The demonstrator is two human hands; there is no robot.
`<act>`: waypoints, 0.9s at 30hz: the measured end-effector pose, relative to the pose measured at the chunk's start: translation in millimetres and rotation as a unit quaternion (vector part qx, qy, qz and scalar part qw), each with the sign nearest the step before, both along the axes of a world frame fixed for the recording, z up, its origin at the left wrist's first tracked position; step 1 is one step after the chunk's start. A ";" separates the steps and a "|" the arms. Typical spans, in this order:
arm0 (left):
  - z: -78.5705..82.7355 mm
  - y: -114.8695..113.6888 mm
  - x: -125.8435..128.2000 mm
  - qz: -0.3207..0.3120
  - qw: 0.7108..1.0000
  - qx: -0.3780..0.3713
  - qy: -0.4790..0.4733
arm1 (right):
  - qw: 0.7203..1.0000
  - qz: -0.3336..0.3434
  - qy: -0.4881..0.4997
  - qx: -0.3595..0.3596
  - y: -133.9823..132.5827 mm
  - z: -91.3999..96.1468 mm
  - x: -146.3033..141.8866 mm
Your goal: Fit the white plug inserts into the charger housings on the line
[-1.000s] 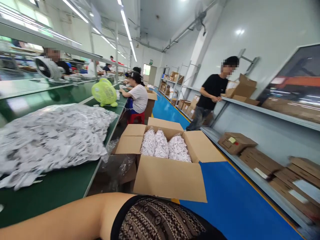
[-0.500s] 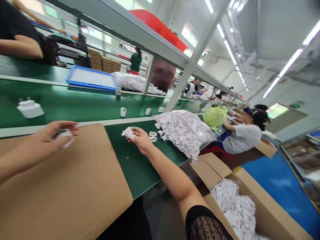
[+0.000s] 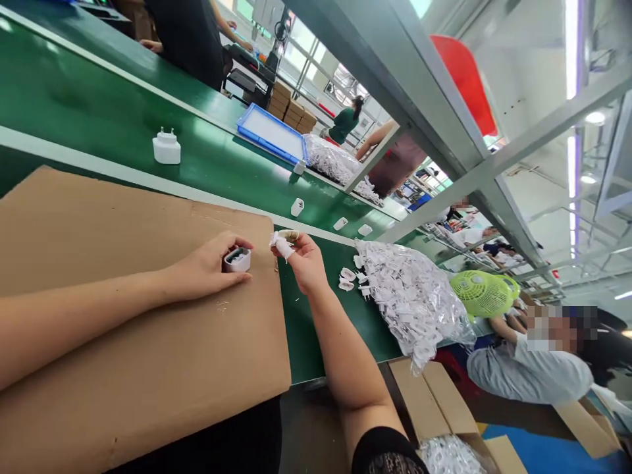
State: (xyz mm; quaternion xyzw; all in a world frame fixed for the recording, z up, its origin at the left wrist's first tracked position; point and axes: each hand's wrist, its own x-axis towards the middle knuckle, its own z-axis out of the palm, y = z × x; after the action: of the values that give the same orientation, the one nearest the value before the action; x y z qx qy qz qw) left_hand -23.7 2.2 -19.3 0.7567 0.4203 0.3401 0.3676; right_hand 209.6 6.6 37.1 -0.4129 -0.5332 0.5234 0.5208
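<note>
My left hand [image 3: 224, 266] rests over the cardboard sheet, its fingers closed round a white charger housing [image 3: 239, 262]. The housing's open end faces up toward me and shows dark parts inside. To the right, just past the cardboard's edge, my right hand [image 3: 307, 263] pinches a small white plastic piece [image 3: 276, 241]; its exact shape is partly hidden by the fingers. White wrapping covers one fingertip of that hand. Small white plug covers [image 3: 347, 279] lie on the green bench right of it, beside a clear bag of white plug parts [image 3: 409, 289].
A finished-looking charger [image 3: 166, 146] stands prongs-up on the green belt [image 3: 222, 178], with several white housings [image 3: 297, 207] farther right. Beyond are a blue tray [image 3: 271, 135] and a metal frame. A green fan [image 3: 481, 293], a co-worker [image 3: 530, 368] and open cartons [image 3: 419, 401] are at right.
My left hand has moved right and lower over the cardboard with the charger housing, now close to my right hand. The right hand still pinches the small white piece. The view has tilted.
</note>
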 end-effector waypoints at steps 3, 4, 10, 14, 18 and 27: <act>3.1 -3.7 6.1 -0.061 0.995 -0.064 -0.042 | 1.000 -0.007 -0.030 -0.001 -6.0 -8.5 0.2; 3.7 -4.7 8.3 -0.071 0.994 -0.065 -0.052 | 0.999 -0.007 -0.042 0.004 -7.9 -9.1 1.7; 3.3 -2.5 8.2 -0.030 0.999 0.040 0.014 | 0.994 -0.040 -0.097 0.044 -12.0 -6.5 12.0; 5.0 1.1 7.6 -0.039 0.999 0.016 0.012 | 0.988 -0.046 -0.126 0.074 -18.5 -7.6 12.1; 5.8 1.7 9.8 -0.041 0.999 0.006 0.009 | 0.949 -0.002 -0.263 0.175 -30.4 -9.7 4.1; 4.4 1.5 10.9 -0.040 0.999 -0.004 -0.002 | 0.873 0.006 -0.392 0.291 -30.1 -21.1 -6.6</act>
State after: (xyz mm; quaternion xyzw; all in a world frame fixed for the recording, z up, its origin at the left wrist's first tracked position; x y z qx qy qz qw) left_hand -12.9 3.7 -14.9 0.7706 0.3904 0.3250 0.3848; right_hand 203.0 -23.5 15.9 -0.4110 -0.8244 0.1429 0.3620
